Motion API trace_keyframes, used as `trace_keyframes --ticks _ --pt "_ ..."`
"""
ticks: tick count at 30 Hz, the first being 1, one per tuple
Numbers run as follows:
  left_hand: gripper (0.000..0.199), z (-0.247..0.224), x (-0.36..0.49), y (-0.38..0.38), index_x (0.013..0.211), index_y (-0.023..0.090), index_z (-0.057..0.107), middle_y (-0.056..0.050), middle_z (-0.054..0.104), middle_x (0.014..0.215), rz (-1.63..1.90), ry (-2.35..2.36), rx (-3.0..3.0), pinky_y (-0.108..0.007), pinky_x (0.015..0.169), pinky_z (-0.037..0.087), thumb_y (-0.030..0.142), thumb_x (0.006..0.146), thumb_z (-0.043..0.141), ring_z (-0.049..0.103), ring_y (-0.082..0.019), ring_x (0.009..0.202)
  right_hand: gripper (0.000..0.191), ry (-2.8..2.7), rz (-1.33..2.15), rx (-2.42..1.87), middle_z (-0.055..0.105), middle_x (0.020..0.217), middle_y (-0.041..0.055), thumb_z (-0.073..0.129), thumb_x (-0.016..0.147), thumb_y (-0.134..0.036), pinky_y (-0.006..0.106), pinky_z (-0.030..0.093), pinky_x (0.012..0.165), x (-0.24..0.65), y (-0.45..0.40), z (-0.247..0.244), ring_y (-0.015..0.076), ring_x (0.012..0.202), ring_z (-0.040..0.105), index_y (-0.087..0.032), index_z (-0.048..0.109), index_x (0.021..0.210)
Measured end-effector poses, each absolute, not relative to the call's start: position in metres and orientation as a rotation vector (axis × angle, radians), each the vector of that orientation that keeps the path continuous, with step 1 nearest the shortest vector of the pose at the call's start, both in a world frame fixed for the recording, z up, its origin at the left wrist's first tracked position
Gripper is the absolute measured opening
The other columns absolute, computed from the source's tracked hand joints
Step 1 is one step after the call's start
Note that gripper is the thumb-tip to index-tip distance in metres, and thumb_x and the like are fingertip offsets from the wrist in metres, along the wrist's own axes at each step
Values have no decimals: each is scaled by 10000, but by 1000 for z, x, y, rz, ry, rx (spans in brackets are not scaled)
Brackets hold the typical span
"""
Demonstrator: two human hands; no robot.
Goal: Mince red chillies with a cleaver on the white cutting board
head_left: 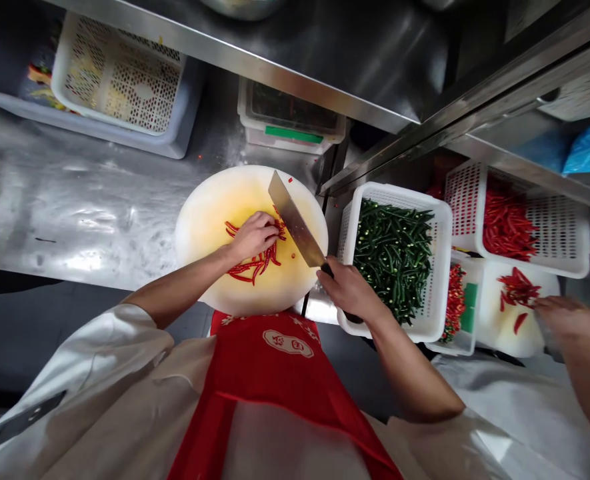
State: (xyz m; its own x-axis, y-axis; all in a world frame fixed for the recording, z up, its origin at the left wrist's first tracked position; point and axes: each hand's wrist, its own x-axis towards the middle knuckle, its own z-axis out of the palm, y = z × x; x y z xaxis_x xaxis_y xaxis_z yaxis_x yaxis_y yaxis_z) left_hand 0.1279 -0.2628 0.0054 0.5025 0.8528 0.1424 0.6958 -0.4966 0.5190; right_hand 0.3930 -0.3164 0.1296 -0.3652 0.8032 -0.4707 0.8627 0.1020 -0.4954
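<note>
On the round white cutting board (215, 193), whose middle is stained yellow, lie several red chilies (247, 273). My left hand (255, 235) rests on some of them with its fingers curled and pressed down. Beside its fingertips stands the broad blade of a cleaver (297, 223), slanting from upper left to lower right. My right hand (349, 288) is wrapped round the cleaver's dark handle at the board's right edge. Small red bits lie near the blade.
Right of the board stands a white basket of green chilies (395, 260), then a basket of red chilies (509, 223). Another person's hand (567, 317) is at a second board (492, 327). A steel shelf (295, 73) overhangs lidded boxes (289, 130) and a white basket (119, 73).
</note>
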Motion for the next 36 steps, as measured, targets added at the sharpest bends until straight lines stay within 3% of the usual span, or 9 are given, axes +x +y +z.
trace_keyframes --ticks 7,14,18,29,36 --pt "290 3 130 -260 927 208 741 -104 631 1057 504 1240 2399 -420 966 463 251 973 458 526 -260 1045 154 2050 -1292 1731 601 575 -7 431 988 -340 271 296 553 414 -351 145 180 547 598 -239 478 881" --pt "293 -2 131 -258 889 200 737 -95 650 1028 603 1209 2431 -401 925 494 250 982 464 564 -243 1005 186 2169 -1059 1730 724 843 98 426 997 -300 278 321 622 383 -330 97 226 770 677 -179 551 1062" --pt "267 -1 128 -261 937 195 738 -102 642 1072 605 1224 2446 -397 935 503 273 982 486 564 -247 1041 234 2279 -1031 1754 737 902 117 424 1001 -326 278 351 665 363 -310 76 244 828 683 -175 553 1125" --pt "232 -4 124 -266 1004 176 695 -107 650 1077 622 1264 2359 -421 950 504 282 982 489 565 -257 1034 179 2120 -1224 1667 622 628 11 421 997 -328 263 292 561 412 -346 135 178 576 599 -207 549 962" --pt "224 -5 126 -265 986 170 686 -110 663 1070 616 1281 2337 -419 939 510 296 982 501 579 -257 1028 191 2257 -1032 1703 730 869 106 433 999 -301 273 341 644 368 -313 80 229 783 671 -178 550 1088"
